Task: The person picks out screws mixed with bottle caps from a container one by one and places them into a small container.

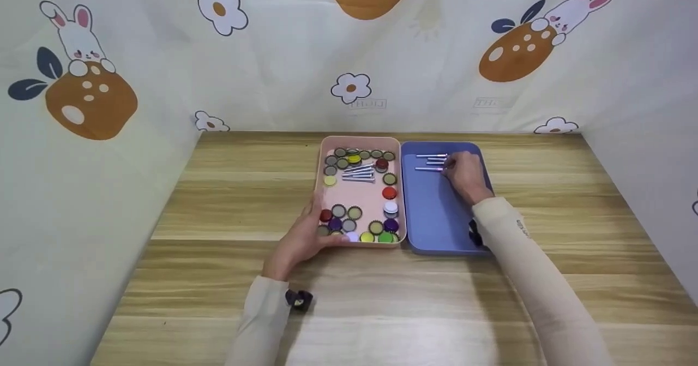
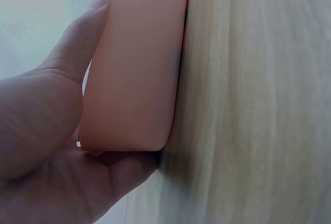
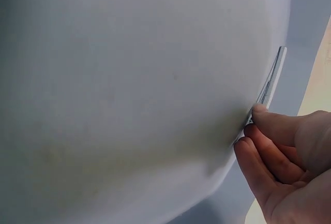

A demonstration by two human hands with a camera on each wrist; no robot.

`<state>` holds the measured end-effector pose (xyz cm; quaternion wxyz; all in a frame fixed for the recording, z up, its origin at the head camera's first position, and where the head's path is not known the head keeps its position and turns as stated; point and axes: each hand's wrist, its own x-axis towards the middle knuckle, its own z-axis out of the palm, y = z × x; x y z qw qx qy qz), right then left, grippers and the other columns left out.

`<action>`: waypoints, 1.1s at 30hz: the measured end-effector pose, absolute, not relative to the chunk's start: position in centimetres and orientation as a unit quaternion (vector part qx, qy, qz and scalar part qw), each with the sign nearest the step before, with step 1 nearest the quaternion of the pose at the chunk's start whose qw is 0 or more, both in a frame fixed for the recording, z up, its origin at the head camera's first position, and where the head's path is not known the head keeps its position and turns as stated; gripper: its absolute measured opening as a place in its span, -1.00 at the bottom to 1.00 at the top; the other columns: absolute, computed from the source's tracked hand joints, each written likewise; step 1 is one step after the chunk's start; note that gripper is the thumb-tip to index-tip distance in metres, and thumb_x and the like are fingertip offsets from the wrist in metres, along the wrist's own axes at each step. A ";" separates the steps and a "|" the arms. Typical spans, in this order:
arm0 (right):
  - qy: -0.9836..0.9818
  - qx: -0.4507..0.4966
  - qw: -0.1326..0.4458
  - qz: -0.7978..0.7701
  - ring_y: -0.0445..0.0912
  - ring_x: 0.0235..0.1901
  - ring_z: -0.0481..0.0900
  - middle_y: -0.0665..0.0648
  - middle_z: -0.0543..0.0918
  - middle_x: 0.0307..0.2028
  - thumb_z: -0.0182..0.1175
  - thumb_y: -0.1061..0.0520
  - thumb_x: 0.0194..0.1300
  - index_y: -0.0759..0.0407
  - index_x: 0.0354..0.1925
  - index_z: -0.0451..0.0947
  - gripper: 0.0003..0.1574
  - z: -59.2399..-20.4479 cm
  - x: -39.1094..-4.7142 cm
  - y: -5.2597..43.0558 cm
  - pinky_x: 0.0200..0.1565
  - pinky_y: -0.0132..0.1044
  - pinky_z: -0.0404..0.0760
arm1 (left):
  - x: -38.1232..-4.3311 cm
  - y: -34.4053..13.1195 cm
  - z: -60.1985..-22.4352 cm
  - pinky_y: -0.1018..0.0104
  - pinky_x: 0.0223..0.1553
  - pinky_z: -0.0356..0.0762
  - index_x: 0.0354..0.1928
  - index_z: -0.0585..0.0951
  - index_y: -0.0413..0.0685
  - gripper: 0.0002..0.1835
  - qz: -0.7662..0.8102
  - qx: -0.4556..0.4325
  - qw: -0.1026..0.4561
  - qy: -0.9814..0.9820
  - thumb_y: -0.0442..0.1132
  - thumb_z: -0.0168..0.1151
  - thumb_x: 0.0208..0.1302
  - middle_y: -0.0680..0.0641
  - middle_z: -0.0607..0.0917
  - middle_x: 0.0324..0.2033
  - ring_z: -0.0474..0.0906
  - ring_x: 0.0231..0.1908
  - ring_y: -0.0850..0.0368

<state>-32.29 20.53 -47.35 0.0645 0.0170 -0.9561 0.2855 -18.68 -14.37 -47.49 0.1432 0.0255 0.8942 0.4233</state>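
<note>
My left hand (image 1: 301, 239) holds the front left corner of a pink tray (image 1: 361, 141), fingers along the left wall and thumb at the front rim. In the left wrist view, the hand (image 2: 57, 105) spans the corner of the tray wall (image 2: 135, 69). Inside lie bottle caps (image 1: 354, 213) and a bunch of thin silvery nail-like rods (image 1: 358, 175). Over the upper right of a blue tray (image 1: 436, 213), my right hand (image 1: 466, 175) pinches a thin silvery rod (image 3: 276, 66). Several similar rods (image 1: 431, 156) lie beside its fingertips, their right ends partly hidden.
The two trays stand side by side on a wood-grain table (image 1: 234, 208), near its back edge. A pale patterned curtain (image 1: 283, 55) hangs behind and at both sides. Caps line the edges of the pink tray, in red, yellow, purple, green and white, several showing undersides.
</note>
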 end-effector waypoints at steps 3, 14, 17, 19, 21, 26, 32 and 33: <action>-0.955 0.017 0.067 0.288 0.15 -0.24 0.70 0.40 0.76 -0.25 0.32 0.38 0.21 0.46 -0.22 0.70 -0.84 -47.4 -32.1 20.5 -0.16 0.00 0.68 | -18.5 -14.3 -47.5 -0.05 0.59 -0.10 0.60 -0.38 0.09 0.38 0.426 0.027 0.140 0.893 0.04 0.52 0.08 -0.18 -0.17 0.61 -0.13 0.59 -0.15; -0.956 0.021 0.081 0.281 0.18 -0.21 0.72 0.40 0.76 -0.24 0.28 0.40 0.22 0.47 -0.25 0.71 -0.86 -47.6 -32.0 20.5 -0.12 0.05 0.69 | -18.6 -14.3 -47.4 -0.08 0.59 -0.10 0.60 -0.39 0.12 0.37 0.418 0.030 0.144 0.897 0.04 0.51 0.10 -0.19 -0.17 0.61 -0.13 0.59 -0.16; -0.956 0.023 0.081 0.281 0.18 -0.22 0.72 0.41 0.76 -0.24 0.28 0.40 0.22 0.47 -0.24 0.71 -0.86 -47.7 -31.9 20.5 -0.13 0.06 0.69 | -18.6 -14.3 -47.4 -0.07 0.59 -0.10 0.60 -0.38 0.15 0.36 0.420 0.025 0.145 0.896 0.04 0.52 0.09 -0.19 -0.16 0.61 -0.12 0.59 -0.16; -0.957 0.025 0.079 0.279 0.18 -0.22 0.72 0.41 0.76 -0.24 0.29 0.40 0.22 0.47 -0.24 0.71 -0.86 -47.6 -31.9 20.4 -0.14 0.05 0.69 | -18.6 -14.3 -47.4 -0.08 0.59 -0.09 0.60 -0.37 0.12 0.36 0.420 0.026 0.142 0.896 0.03 0.52 0.09 -0.20 -0.14 0.61 -0.10 0.59 -0.16; -0.958 0.027 0.074 0.276 0.17 -0.22 0.72 0.41 0.76 -0.24 0.30 0.40 0.22 0.47 -0.24 0.71 -0.87 -47.6 -31.9 20.4 -0.15 0.05 0.69 | -18.6 -14.3 -47.4 -0.07 0.58 -0.07 0.60 -0.35 0.07 0.36 0.418 0.031 0.139 0.897 0.03 0.52 0.09 -0.22 -0.13 0.61 -0.09 0.58 -0.17; -0.961 0.027 0.062 0.267 0.14 -0.24 0.69 0.40 0.75 -0.25 0.28 0.40 0.22 0.47 -0.24 0.70 -0.86 -47.2 -31.8 20.2 -0.18 0.03 0.68 | -18.7 -14.4 -47.6 -0.07 0.58 -0.05 0.60 -0.32 -0.03 0.35 0.416 0.039 0.133 0.899 0.02 0.52 0.09 -0.24 -0.12 0.60 -0.07 0.58 -0.19; -0.964 0.019 0.072 0.256 0.04 -0.42 0.54 0.27 0.66 -0.44 0.17 0.42 0.20 0.42 -0.40 0.64 -0.89 -47.0 -31.8 20.0 -0.37 -0.07 0.55 | -18.7 -14.3 -47.6 -0.07 0.58 -0.06 0.60 -0.35 0.03 0.36 0.423 0.034 0.134 0.895 0.01 0.53 0.08 -0.24 -0.11 0.60 -0.06 0.58 -0.19; -0.964 0.018 0.076 0.254 0.03 -0.45 0.51 0.24 0.63 -0.47 0.15 0.42 0.18 0.41 -0.43 0.62 -0.88 -47.0 -31.8 20.0 -0.40 -0.09 0.52 | -18.7 -14.3 -47.6 -0.07 0.58 -0.06 0.60 -0.36 0.04 0.36 0.424 0.033 0.135 0.895 0.01 0.52 0.08 -0.24 -0.11 0.60 -0.06 0.58 -0.19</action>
